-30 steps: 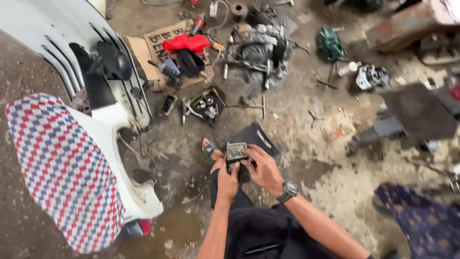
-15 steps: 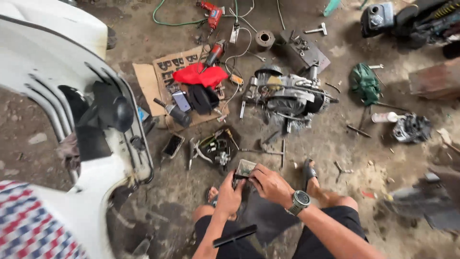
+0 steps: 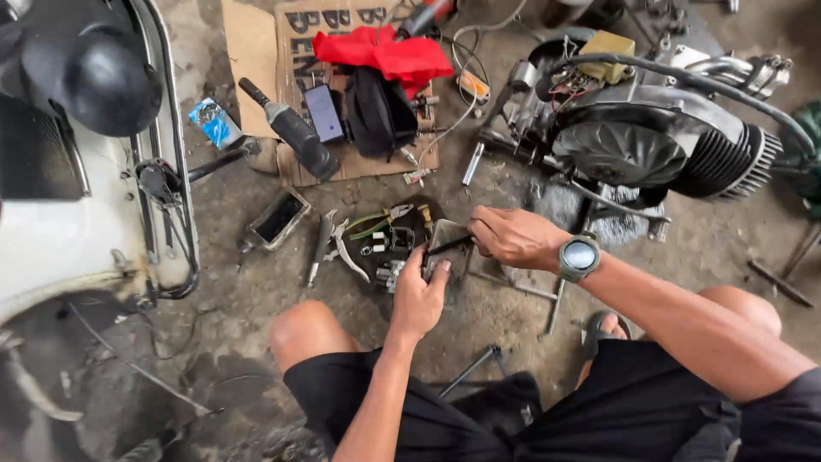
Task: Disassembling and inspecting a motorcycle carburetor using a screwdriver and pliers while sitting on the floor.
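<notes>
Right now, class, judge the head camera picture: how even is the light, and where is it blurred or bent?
Head view: soft, even daylight, weak shadows, no strong glare; the left hand, right hand and the small grey box they hold look fairly sharp; the white scooter curves at the left edge from wide-angle distortion.

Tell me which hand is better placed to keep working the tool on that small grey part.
Right hand: it grips the dark tool, tip on the small grey part. Left hand steadies that part from below.

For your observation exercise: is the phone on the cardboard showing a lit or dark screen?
Dark: the phone lies face up on the cardboard, its screen a plain, unlit grey-blue.
</notes>
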